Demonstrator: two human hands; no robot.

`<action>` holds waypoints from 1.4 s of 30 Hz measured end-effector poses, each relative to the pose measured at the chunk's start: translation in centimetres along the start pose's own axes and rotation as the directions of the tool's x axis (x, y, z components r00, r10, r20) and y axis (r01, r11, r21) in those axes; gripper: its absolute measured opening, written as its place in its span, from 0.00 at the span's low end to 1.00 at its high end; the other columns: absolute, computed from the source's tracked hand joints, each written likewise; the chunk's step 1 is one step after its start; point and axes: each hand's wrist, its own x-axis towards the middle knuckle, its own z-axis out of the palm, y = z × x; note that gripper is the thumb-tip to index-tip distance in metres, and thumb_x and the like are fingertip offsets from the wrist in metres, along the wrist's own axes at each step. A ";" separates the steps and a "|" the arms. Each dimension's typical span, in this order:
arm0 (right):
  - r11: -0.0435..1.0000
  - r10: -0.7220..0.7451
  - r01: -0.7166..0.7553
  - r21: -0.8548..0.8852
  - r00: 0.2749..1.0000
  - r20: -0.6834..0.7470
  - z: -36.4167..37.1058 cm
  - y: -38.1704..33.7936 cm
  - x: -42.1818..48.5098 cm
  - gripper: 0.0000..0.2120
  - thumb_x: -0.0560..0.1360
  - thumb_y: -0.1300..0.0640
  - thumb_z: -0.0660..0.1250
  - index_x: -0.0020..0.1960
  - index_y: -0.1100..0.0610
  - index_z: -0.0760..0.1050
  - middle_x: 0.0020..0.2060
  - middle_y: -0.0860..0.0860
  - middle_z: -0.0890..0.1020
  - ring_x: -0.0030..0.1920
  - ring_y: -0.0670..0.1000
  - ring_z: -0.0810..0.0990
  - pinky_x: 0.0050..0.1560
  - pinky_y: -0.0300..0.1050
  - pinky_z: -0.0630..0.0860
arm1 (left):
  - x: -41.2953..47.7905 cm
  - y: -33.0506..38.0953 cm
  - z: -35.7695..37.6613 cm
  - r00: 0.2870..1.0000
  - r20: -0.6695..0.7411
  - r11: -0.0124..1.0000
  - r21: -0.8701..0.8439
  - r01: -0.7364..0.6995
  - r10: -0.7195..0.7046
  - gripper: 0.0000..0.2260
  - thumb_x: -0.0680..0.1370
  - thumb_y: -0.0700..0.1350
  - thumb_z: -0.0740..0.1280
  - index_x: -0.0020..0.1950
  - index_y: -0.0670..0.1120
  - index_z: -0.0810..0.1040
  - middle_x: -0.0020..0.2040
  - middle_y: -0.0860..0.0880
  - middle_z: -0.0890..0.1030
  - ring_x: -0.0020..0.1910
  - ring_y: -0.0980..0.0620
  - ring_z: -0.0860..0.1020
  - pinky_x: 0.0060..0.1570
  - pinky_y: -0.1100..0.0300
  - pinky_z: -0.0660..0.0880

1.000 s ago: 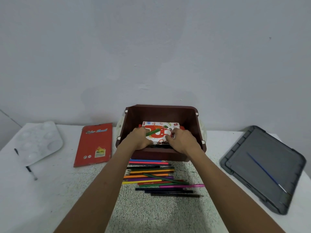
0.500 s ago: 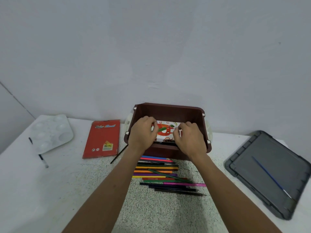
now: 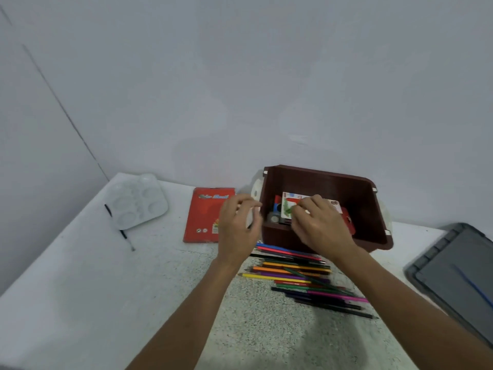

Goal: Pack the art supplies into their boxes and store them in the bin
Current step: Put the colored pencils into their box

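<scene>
Table [image 3: 80, 289]: one, white, speckled. One grey lid [image 3: 453, 276] lies flat at the far right. One brown bin [image 3: 320, 173] sits at the back centre, open. One red pad [image 3: 205, 222] lies left of the bin, and one white palette [image 3: 138, 201] further left. Loose coloured pencils [image 3: 293, 271] are piled in front of the bin, too overlapped for an exact count. One printed box [image 3: 289, 206] is inside the bin. Right hand [image 3: 320, 231] is over the bin, fingers curled onto the box. Left hand [image 3: 236, 233] is outside the bin's left wall, fingers loosely curled, nothing visibly held; it is blurred. Brushes: two, a black brush [image 3: 124, 233] by the palette and a blue brush [image 3: 474, 285] on the lid.
</scene>
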 end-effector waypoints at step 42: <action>-0.292 0.423 -0.836 0.465 0.323 0.847 0.1 -17.6 6.7 0.07 0.79 0.57 0.68 0.56 0.57 0.75 0.41 0.56 0.82 0.32 0.48 0.77 0.35 0.42 0.74 | -3.4 -9.9 -16.1 0.289 0.889 -0.450 -0.433 0.781 -0.354 0.27 0.79 0.61 0.60 0.69 0.43 0.77 0.68 0.38 0.76 0.65 0.38 0.75 0.67 0.36 0.68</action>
